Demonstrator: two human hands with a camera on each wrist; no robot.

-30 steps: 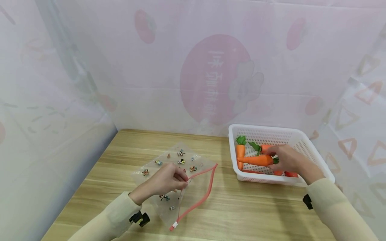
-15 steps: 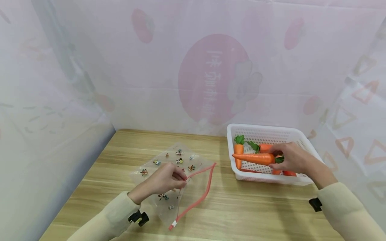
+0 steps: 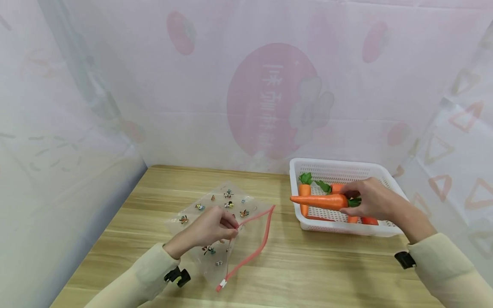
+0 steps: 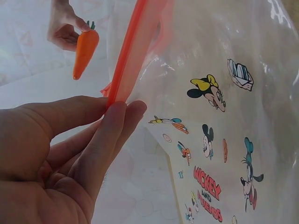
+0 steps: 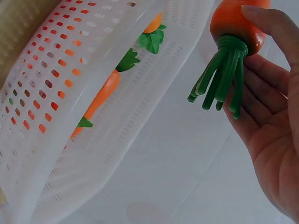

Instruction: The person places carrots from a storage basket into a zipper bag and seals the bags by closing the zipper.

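My left hand [image 3: 212,226] pinches one edge of a clear zip bag [image 3: 246,252] printed with cartoon figures. The bag's red zip [image 4: 126,56] runs up from the thumb and fingertips, and its mouth gapes toward the right. Above the white basket, my right hand [image 3: 371,199] holds an orange carrot [image 3: 321,201] by its thick top end, the tip pointing left past the basket rim. In the right wrist view, short green stems [image 5: 224,70] stick out of the carrot beside the palm. A white slider [image 3: 222,284] sits at the bag's near corner.
The white perforated basket [image 3: 346,231] stands at the right, by the back curtain. In it lie several more carrots, one upright-looking at the left side [image 3: 304,190]. Printed pale curtains [image 3: 192,85] enclose the wooden table [image 3: 308,273] at the back and sides.
My right hand has lifted the carrot slightly and shifted it left, so its tip now reaches over the basket's left rim. My left hand keeps its pinch on the bag, nearly still.
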